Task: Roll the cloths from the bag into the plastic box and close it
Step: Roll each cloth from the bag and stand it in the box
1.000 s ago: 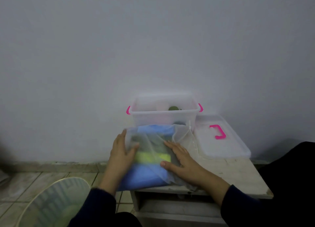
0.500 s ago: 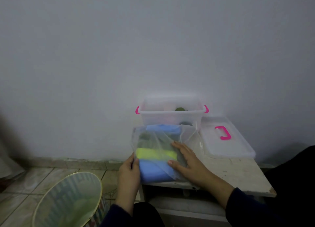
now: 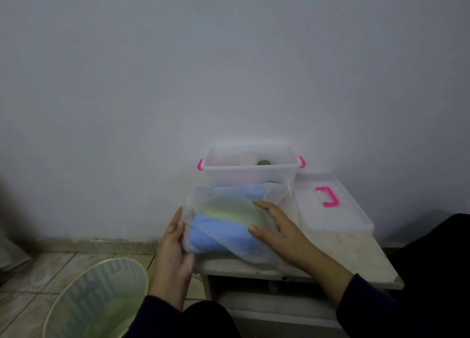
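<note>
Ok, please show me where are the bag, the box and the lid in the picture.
bag [image 3: 229, 226]: head view, on the clear front face over the blue cloth.
box [image 3: 250, 177]: head view, on its clear front wall under the rim.
lid [image 3: 328, 218]: head view, on the flat top, below its pink handle.

1 view only, head-worn, wide-angle. Looks fwd & down from seated height, facing blank wall [image 3: 229, 70]. Close in: left hand [image 3: 173, 251], right hand [image 3: 282, 232] at lower centre, small table [image 3: 356, 259] just below. No 2nd view, so no overlap.
</note>
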